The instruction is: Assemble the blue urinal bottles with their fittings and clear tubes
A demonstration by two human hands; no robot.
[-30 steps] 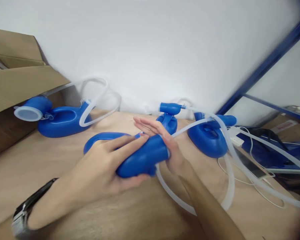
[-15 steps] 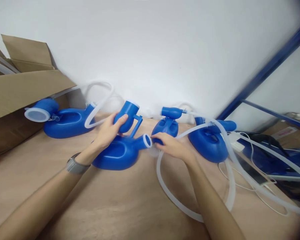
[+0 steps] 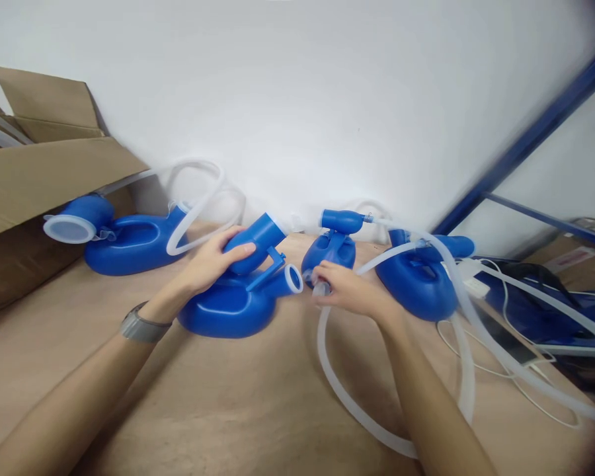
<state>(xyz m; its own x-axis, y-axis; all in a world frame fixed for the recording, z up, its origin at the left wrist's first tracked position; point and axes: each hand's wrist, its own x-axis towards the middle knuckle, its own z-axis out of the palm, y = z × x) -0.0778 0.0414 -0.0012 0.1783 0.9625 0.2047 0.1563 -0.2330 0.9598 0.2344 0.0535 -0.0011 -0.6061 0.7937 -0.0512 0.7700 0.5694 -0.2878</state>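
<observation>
Left hand (image 3: 211,264) wraps round the upturned neck of the blue bottle (image 3: 228,307), mid-bench near the back edge; right hand (image 3: 344,291) pinches the cloudy end of the clear hose (image 3: 347,390) just beside the bottle's white-rimmed spout (image 3: 293,278), not yet touching it. Best to keep that bottle pinned and bring the hose end in square. Tight at the back with three more blue bottles (image 3: 419,281), cardboard box (image 3: 39,178) at the left edge, bare wood toward the front
</observation>
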